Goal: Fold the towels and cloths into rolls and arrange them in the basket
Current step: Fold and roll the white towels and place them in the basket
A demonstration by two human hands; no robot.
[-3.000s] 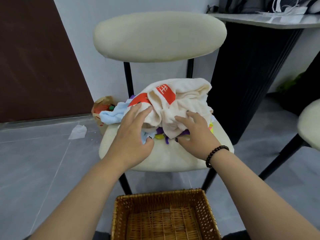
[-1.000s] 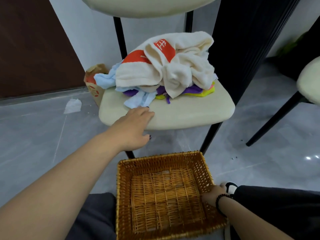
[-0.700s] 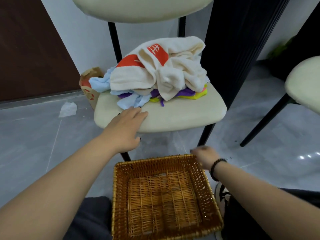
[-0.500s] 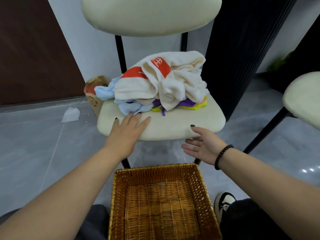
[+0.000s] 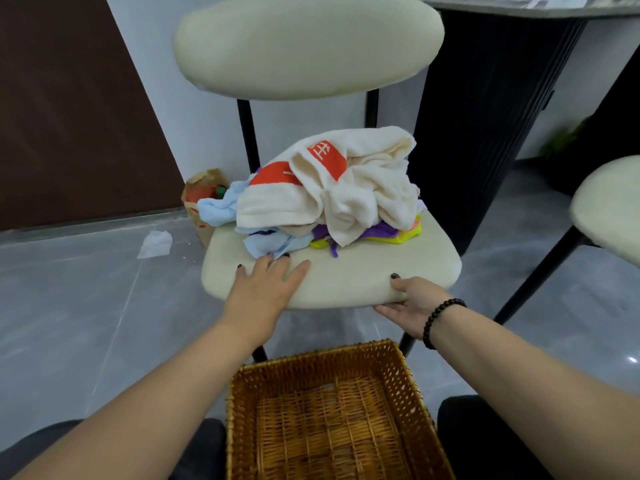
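Right hand has risen to clasp the chair seat; left hand lies flat beside towel pile.

Both forearms are bare, no sleeves. The right wrist wears a bracelet of dark round beads. The fingernails are painted dark. Dark trousers cover the legs.

Two hands, two chairs, one basket, one paper bag, one cloth pile, uncountable.
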